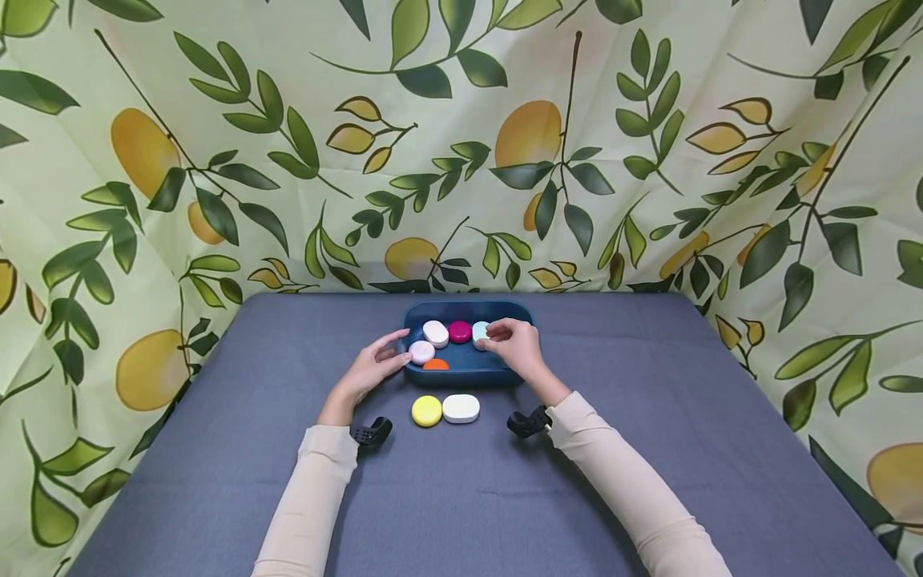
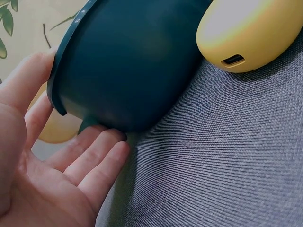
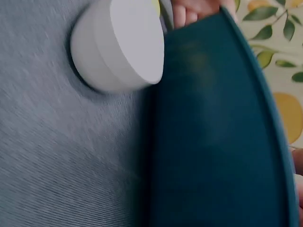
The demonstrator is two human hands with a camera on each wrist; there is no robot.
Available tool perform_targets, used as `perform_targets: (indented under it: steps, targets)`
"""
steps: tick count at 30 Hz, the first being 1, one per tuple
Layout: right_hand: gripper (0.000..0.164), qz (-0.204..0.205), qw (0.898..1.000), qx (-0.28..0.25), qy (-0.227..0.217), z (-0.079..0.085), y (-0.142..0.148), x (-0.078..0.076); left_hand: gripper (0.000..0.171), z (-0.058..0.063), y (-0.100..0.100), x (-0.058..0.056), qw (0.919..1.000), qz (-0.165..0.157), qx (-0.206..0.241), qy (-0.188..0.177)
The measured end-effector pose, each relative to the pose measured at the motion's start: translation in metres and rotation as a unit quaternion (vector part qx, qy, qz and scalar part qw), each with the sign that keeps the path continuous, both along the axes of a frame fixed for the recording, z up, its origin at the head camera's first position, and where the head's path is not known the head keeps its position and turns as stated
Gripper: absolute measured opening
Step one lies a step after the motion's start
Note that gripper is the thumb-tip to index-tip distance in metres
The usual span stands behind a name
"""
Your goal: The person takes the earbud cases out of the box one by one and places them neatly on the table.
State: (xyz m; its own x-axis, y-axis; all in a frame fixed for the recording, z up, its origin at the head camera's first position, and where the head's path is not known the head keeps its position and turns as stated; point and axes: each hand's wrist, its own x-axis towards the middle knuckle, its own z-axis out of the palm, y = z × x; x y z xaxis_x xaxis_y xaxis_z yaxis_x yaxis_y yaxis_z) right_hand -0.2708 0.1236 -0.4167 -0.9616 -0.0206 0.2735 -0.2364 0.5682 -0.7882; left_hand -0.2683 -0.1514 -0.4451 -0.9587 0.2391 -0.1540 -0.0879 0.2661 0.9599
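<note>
In the head view a dark blue bin (image 1: 469,377) holds several small rounded cases. My right hand (image 1: 516,346) reaches over its right side and pinches a light blue case (image 1: 480,335) between thumb and fingers. At the bin's left end is my left hand (image 1: 375,366), its loosely extended fingers (image 2: 97,161) touching the outer wall and rim. Inside lie a white case (image 1: 436,333), a magenta case (image 1: 460,332), a pale pink case (image 1: 421,352) and an orange case (image 1: 436,365), partly hidden by the front wall.
On the grey cloth-covered table (image 1: 238,449), in front of the bin, a yellow earbud case (image 1: 426,411) with a charging port sits beside a white oval case (image 1: 461,409). Behind the table hangs a leaf-and-fruit patterned curtain (image 1: 461,184).
</note>
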Motion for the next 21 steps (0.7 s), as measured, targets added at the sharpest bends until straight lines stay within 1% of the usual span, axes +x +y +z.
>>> perform_targets:
  steps: [3,8,16,21]
  targets:
    - [0.027,-0.024,1.0,0.01,-0.006,-0.002,0.0,-0.01,0.057,0.0,0.001,0.0,1.0,0.006,-0.004,-0.006]
    - [0.03,-0.051,0.998,0.019,-0.037,-0.005,-0.001,-0.023,0.057,0.001,0.001,0.002,0.9998,0.009,-0.018,-0.009]
    - [0.038,-0.082,0.993,0.038,-0.08,-0.007,-0.006,-0.034,0.057,0.001,0.003,0.002,0.9998,0.007,-0.015,-0.005]
    - [0.044,-0.1,0.985,0.048,-0.131,-0.008,-0.009,-0.039,0.056,0.001,0.002,0.002,0.9999,0.009,-0.009,-0.01]
